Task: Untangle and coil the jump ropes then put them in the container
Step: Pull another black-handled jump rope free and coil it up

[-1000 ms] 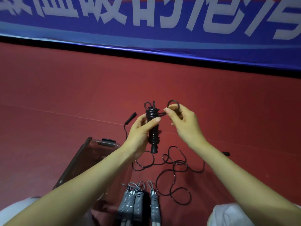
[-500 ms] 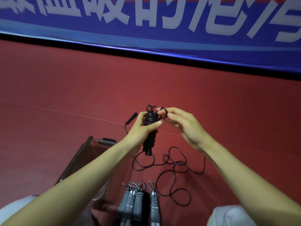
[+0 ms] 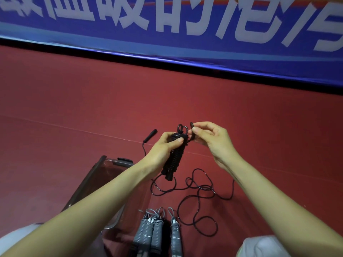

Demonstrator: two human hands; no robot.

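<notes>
Two grips: left hand (image 3: 163, 145) clamped round coiled black rope (image 3: 175, 156), right hand (image 3: 213, 140) pinching loop (image 3: 191, 125) just beside; tuck it, wraps squeezed tight.

The blue banner (image 3: 185, 47) at the top of the view is displaying one row of large white Chinese characters, but the frame edge is cropping their upper parts, leaving no character reliably readable.

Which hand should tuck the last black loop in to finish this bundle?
Right, probably. The right hand pinches the loose loop just beside the top of the black bundle. The left hand is wrapped round that bundle, steadying it, so it is not free.
</notes>
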